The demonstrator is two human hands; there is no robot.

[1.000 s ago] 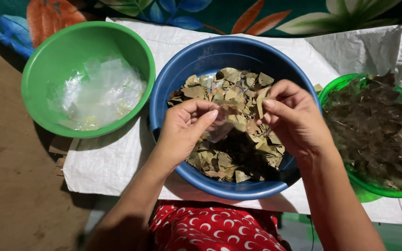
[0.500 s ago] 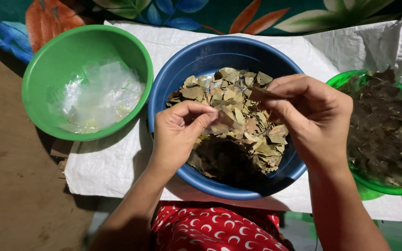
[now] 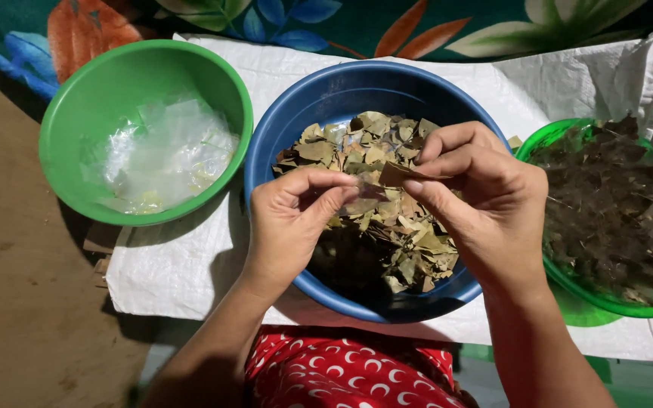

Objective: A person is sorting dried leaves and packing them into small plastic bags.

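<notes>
Two bare hands work over a blue bowl [image 3: 307,113] of dried leaf pieces at the centre of a white woven sack [image 3: 190,264]. The right hand [image 3: 485,204] pinches a brown leaf piece [image 3: 393,175] between thumb and fingertips. The left hand [image 3: 292,219], fingers curled narrow, touches the same piece. A green bowl [image 3: 85,98] of clear wrappers sits left; a green bowl of dark leaves [image 3: 606,211] sits right.
</notes>
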